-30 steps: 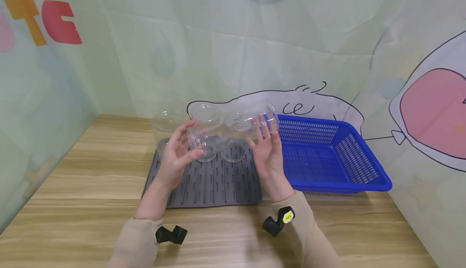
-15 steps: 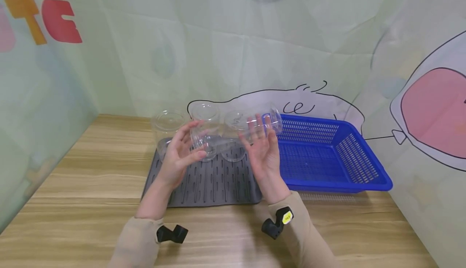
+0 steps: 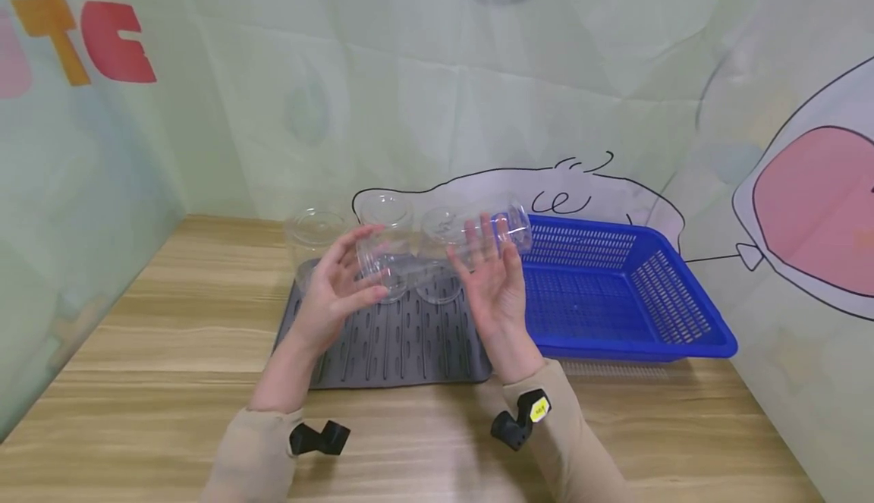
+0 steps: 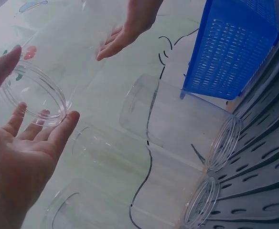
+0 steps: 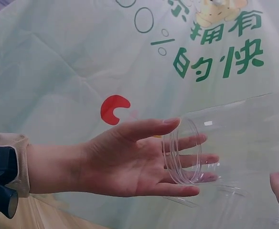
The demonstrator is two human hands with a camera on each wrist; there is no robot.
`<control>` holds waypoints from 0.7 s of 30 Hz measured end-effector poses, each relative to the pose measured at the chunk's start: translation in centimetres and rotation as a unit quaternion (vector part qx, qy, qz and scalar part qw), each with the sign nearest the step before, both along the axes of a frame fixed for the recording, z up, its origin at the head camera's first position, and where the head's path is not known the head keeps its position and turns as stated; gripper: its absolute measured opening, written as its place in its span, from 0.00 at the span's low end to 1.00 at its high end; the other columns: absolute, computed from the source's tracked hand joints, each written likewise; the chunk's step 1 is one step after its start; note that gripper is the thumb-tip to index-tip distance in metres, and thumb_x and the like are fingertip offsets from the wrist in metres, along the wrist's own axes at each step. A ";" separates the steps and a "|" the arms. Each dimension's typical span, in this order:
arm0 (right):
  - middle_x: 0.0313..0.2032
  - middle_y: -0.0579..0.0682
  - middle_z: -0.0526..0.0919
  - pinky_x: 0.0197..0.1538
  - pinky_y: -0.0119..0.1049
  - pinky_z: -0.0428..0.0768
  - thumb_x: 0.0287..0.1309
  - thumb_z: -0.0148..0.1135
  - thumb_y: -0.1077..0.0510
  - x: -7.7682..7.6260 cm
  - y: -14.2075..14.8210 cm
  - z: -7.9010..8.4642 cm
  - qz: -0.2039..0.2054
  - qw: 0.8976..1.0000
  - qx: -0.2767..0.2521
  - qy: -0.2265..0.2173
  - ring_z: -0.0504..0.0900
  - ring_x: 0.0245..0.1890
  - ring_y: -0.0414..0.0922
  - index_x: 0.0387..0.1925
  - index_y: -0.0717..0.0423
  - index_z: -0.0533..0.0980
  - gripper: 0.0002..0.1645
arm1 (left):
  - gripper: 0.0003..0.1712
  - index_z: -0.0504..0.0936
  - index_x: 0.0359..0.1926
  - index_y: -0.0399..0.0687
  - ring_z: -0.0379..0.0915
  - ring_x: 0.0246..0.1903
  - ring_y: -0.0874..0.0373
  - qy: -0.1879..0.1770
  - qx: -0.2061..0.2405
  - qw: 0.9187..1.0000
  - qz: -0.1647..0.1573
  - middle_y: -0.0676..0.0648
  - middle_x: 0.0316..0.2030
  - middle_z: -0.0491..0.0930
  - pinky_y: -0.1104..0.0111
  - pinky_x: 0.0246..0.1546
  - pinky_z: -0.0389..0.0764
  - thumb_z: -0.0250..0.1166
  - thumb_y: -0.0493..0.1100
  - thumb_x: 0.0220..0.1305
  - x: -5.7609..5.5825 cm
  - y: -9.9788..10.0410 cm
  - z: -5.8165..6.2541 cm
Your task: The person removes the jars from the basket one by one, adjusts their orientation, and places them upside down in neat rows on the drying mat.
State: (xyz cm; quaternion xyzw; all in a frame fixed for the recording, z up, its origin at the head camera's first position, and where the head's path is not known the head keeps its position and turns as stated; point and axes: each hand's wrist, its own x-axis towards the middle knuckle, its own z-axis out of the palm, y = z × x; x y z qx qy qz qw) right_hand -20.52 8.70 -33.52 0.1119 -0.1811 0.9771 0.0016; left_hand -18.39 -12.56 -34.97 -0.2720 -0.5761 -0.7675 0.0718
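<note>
A clear plastic jar is held sideways above the mat, its far end tilted up to the right. My left hand grips its threaded mouth, thumb on one side and fingers on the other. Under the other end, my right hand supports the jar with straight, spread fingers that show through the plastic. Behind the held jar, a left jar, a middle jar and a right jar stand mouth down on a grey ribbed drying mat.
A blue plastic basket with slotted walls sits to the right of the mat. Both lie on a wood-grain table. A printed curtain hangs close behind and at both sides.
The held jar has shifted slightly right. My right hand has moved a little left under it, its fingers straightening. The standing jars, mat and basket have not moved.
</note>
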 end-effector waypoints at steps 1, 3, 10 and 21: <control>0.52 0.46 0.82 0.78 0.57 0.47 0.25 0.85 0.53 0.0 0.0 0.1 0.003 1.000 -0.003 0.001 0.75 0.59 0.46 0.54 0.48 0.71 0.49 | 0.44 0.65 0.68 0.49 0.66 0.65 0.57 -0.001 -0.002 1.000 0.002 0.53 0.67 0.66 0.67 0.62 0.76 0.62 0.20 0.49 0.0 -0.1 0.0; 0.52 0.46 0.82 0.78 0.57 0.41 0.25 0.85 0.53 0.0 -0.1 0.2 0.007 1.000 -0.004 0.007 0.75 0.59 0.46 0.54 0.48 0.71 0.48 | 0.45 0.64 0.68 0.48 0.67 0.65 0.59 -0.002 -0.006 1.000 0.008 0.54 0.67 0.66 0.70 0.64 0.74 0.63 0.20 0.49 0.1 -0.2 0.1; 0.55 0.45 0.80 0.77 0.59 0.41 0.27 0.84 0.51 0.0 -0.2 0.7 0.001 0.999 0.018 0.035 0.75 0.60 0.46 0.61 0.48 0.67 0.54 | 0.48 0.61 0.71 0.45 0.65 0.66 0.62 -0.008 -0.014 0.999 0.027 0.54 0.68 0.66 0.75 0.68 0.66 0.70 0.27 0.50 0.3 -0.7 0.5; 0.57 0.45 0.78 0.68 0.54 0.69 0.27 0.84 0.46 -0.2 -0.9 1.3 -0.022 0.994 0.086 0.064 0.75 0.59 0.45 0.56 0.43 0.73 0.47 | 0.31 0.70 0.65 0.43 0.70 0.64 0.57 0.079 0.119 0.989 0.028 0.49 0.63 0.74 0.70 0.69 0.67 0.67 0.34 0.61 0.3 -2.2 1.0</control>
